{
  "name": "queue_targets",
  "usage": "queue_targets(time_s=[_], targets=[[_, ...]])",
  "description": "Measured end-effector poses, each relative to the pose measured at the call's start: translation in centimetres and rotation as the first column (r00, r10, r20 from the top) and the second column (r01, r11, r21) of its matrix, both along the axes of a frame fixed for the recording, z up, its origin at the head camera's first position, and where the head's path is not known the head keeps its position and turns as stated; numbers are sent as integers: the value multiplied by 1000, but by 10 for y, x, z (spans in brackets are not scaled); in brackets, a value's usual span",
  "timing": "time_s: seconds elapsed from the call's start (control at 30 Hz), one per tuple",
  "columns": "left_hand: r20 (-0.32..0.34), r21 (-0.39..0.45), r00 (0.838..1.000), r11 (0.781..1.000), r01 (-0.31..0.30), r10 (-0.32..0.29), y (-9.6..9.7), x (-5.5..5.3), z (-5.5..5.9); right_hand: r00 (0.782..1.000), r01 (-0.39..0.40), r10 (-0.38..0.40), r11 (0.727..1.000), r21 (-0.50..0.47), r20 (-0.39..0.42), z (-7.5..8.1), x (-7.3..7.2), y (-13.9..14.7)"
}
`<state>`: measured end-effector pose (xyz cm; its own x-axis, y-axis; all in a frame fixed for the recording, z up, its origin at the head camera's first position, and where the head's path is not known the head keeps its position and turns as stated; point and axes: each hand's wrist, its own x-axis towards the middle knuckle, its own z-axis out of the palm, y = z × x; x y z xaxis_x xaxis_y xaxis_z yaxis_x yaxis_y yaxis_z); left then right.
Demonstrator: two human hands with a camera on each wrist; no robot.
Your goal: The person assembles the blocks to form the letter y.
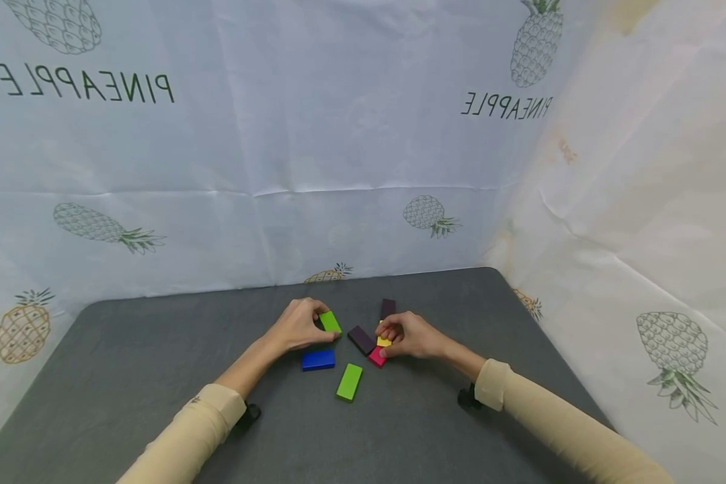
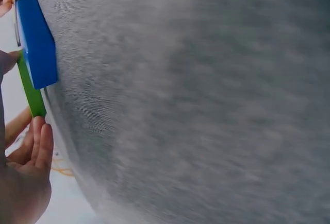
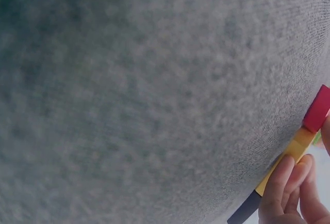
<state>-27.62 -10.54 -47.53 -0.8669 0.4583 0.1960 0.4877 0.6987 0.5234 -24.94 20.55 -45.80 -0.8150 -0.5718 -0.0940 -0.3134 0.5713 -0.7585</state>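
My left hand (image 1: 299, 325) holds a green block (image 1: 330, 323) lengthwise, thumb at its near end and fingers at its far end. In the left wrist view that green block (image 2: 32, 87) shows partly behind a blue block (image 2: 38, 41). My right hand (image 1: 416, 335) has its fingers curled at a yellow block (image 1: 384, 342), which they partly cover. Its thumb lies beside a red block (image 1: 376, 357), which meets the yellow one's near end. In the right wrist view, fingertips press the yellow block (image 3: 296, 148). A dark block (image 1: 361, 340) lies left of these.
Another dark block (image 1: 388, 308) lies at the yellow block's far end. A second green block (image 1: 349, 382) lies nearest me, right of and below the blue block (image 1: 318, 360). The dark grey table (image 1: 157, 376) ends at a white pineapple-print cloth (image 1: 339, 134) behind and to the right.
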Motion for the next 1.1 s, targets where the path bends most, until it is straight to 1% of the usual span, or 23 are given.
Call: queue_targets(time_s=[0.17, 0.37, 0.5, 0.57, 0.67, 0.73, 0.8, 0.93, 1.1], targets=[[-4, 1, 1000, 1000, -4, 4, 9, -6, 1, 1000, 3, -3, 1000, 2, 0, 0, 0, -1], [23, 14, 999, 999, -37, 37, 16, -9, -2, 1000, -5, 5, 1000, 3, -6, 1, 0, -2], [44, 26, 998, 999, -44, 43, 19, -9, -2, 1000, -6, 6, 1000, 5, -9, 1, 1, -2], [75, 38, 996, 998, -44, 41, 19, -9, -2, 1000, -6, 7, 1000, 5, -10, 1, 1, -1], [140, 72, 989, 996, -51, 41, 17, -10, -2, 1000, -8, 8, 1000, 5, -13, 2, 1, -1], [186, 109, 982, 993, -54, 33, 14, -11, -2, 1000, -9, 9, 1000, 3, -13, 2, 2, -1], [216, 149, 976, 987, -53, 20, 10, -12, -2, 1000, -10, 10, 1000, 3, -13, 3, 2, -1], [238, 200, 971, 979, -40, -9, 5, -14, -1, 1000, -10, 10, 1000, -1, -8, 3, 2, -1], [239, 203, 971, 978, -51, 1, 4, -16, -3, 1000, -7, 7, 1000, -1, 1, 3, 1, -1]])
